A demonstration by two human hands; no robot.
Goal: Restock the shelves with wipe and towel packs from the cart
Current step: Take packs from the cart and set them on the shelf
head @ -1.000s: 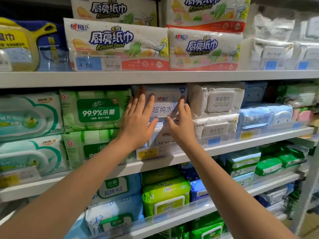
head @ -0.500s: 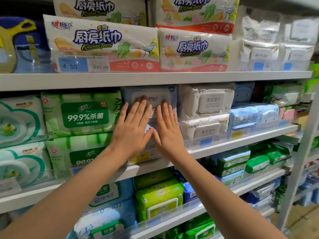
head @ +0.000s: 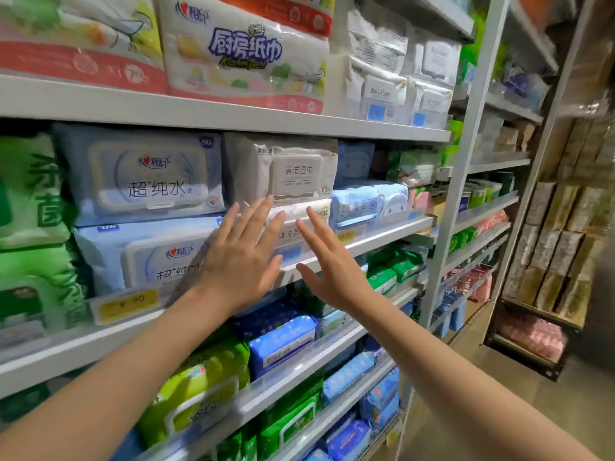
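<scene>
Two pale blue wipe packs sit stacked on the middle shelf [head: 382,239], the upper pack [head: 139,174] above the lower pack [head: 139,251]. Right of them stand two stacked white wipe packs, the upper one [head: 283,168] over a lower one [head: 296,216]. My left hand [head: 241,257] is flat with straight spread fingers in front of the lower white pack and the shelf edge. My right hand [head: 329,261] is flat beside it, fingers straight, in front of the same pack. Neither hand holds anything. Whether the fingers touch the pack I cannot tell.
Kitchen towel packs [head: 246,58] fill the top shelf. Green wipe packs [head: 30,194] stand at the left, light blue packs [head: 369,201] at the right. Lower shelves hold green and blue packs [head: 283,341]. A second shelving unit [head: 559,234] stands across the aisle at right.
Both hands have left the blue packs and shifted right in front of the white packs. The view has swung right and closer to the shelf.
</scene>
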